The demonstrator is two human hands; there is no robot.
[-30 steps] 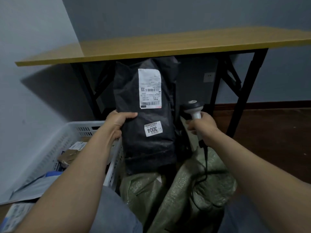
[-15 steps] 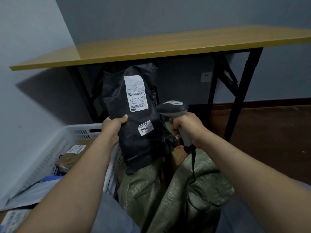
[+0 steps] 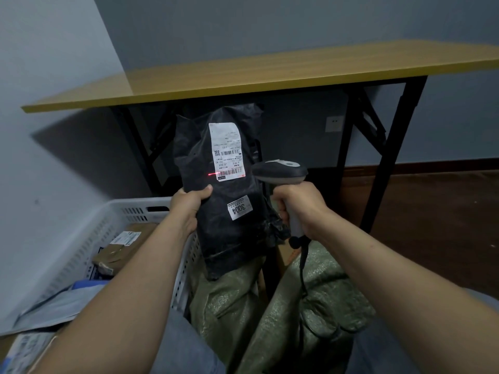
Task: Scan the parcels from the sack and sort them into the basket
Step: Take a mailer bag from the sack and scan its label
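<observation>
Left hand (image 3: 189,203) clamps the black parcel (image 3: 229,238) by its left edge, upright over the green sack (image 3: 297,306). Right hand (image 3: 299,206) is wrapped round the scanner (image 3: 280,174) grip. I read "3004" on the sticker (image 3: 239,211). Red laser dot (image 3: 210,174) sits at the label (image 3: 225,141) barcode's left end. White basket (image 3: 81,244), left of the sack, holds a brown box (image 3: 127,247) and grey mailer (image 3: 62,306).

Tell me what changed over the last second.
The right hand swung the scanner leftward, turning its head toward the black parcel, and a red beam now falls on the lower barcode of its label. Nothing was picked up or released. The left hand keeps gripping the parcel's left edge above the green sack; the basket is unchanged.
</observation>
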